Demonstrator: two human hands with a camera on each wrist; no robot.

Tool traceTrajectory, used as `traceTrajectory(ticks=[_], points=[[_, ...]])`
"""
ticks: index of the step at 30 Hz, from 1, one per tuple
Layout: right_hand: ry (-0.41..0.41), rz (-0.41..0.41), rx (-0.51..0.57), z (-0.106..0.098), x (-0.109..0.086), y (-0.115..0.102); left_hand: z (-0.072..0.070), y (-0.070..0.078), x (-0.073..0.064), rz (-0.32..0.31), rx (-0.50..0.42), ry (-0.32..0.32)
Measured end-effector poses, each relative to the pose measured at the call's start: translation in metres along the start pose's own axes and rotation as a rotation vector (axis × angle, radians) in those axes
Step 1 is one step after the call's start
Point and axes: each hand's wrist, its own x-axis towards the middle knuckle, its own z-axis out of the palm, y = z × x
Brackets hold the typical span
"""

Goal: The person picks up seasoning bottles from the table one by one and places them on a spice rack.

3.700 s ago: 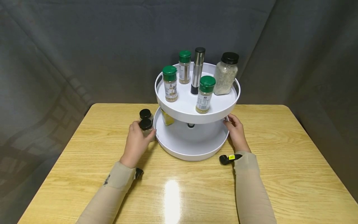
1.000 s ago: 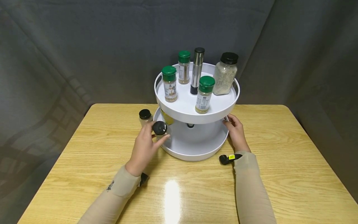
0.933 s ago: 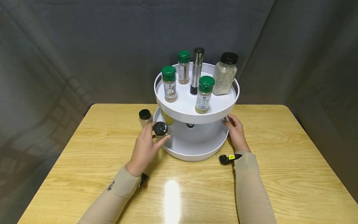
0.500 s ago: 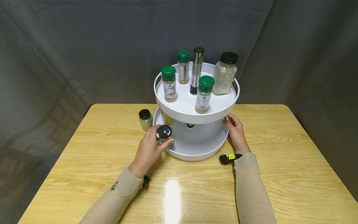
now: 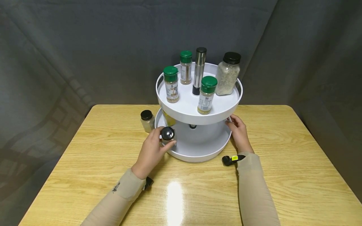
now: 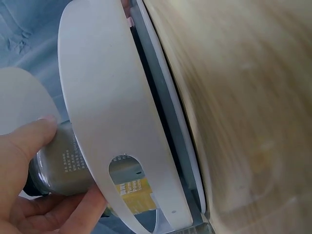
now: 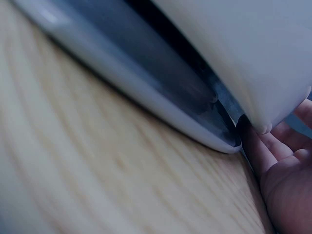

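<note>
My left hand (image 5: 151, 151) holds a glass spice jar (image 5: 168, 133) with a black lid, thumb on one side and fingers on the other. The jar is just inside the left rim of the lower tray (image 5: 198, 142) of a white two-tier turntable. In the left wrist view, the jar (image 6: 66, 158) shows its grey contents and fine print behind the tray wall (image 6: 105, 92). At the lower tray's right side, my right hand (image 5: 239, 133) grips the rim, fingers partly hidden behind it. The right wrist view shows these fingers (image 7: 258, 148) curled at the tray's edge.
Another black-lidded jar (image 5: 147, 121) stands on the wooden table (image 5: 99, 150), left of the turntable. The upper tray (image 5: 195, 118) bears several green-capped shakers, a tall metal cylinder (image 5: 199, 70) and a large jar (image 5: 227, 77). A yellow-labelled item (image 5: 169, 120) sits in the lower tray.
My left hand has carried the jar rightward from beside the other jar, over the rim and into the lower tray's left side. The right hand and turntable look unmoved.
</note>
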Motion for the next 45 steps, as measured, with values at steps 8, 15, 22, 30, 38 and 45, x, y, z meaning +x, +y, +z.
traceTrajectory(ticks=[8,15,22,30,38,45], points=[[-0.003,-0.022,0.007,0.0010,-0.0033,-0.0046,-0.0004,0.0004,0.0002,-0.008,0.013,-0.009],[0.005,-0.025,0.007,0.0003,0.0003,-0.0006,0.0018,-0.0006,0.0015,-0.007,0.028,-0.019],[0.001,-0.019,0.006,-0.0009,0.0003,0.0003,0.0037,-0.0007,0.0017,-0.018,0.043,-0.007],[0.000,-0.017,0.010,-0.0014,0.0012,0.0015,0.0052,0.0009,0.0015,-0.055,0.045,-0.006],[0.002,-0.021,-0.001,-0.0010,0.0000,0.0019,0.0058,0.0009,0.0005,-0.072,0.088,-0.015],[0.006,-0.018,-0.007,0.0005,-0.0015,0.0006,0.0071,0.0000,-0.0010,-0.066,0.113,-0.015]])
